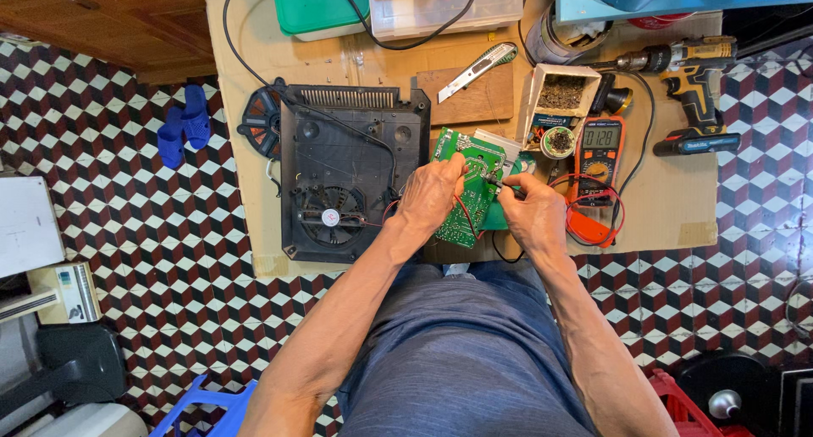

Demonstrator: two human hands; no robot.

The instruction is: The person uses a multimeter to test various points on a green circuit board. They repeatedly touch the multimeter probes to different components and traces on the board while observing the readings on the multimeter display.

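My left hand grips the green circuit board at centre; my right hand pinches a probe against it. Multimeter at two o'clock, black casing at nine.

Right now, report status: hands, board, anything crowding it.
Left hand grips green circuit board. Right hand pinches a probe at its edge. Open appliance base left, multimeter right.

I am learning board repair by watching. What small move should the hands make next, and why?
Probably steady the green circuit board with the left hand and press the probe tip in the right hand onto it, since both hands meet at its edge and the multimeter is already on.
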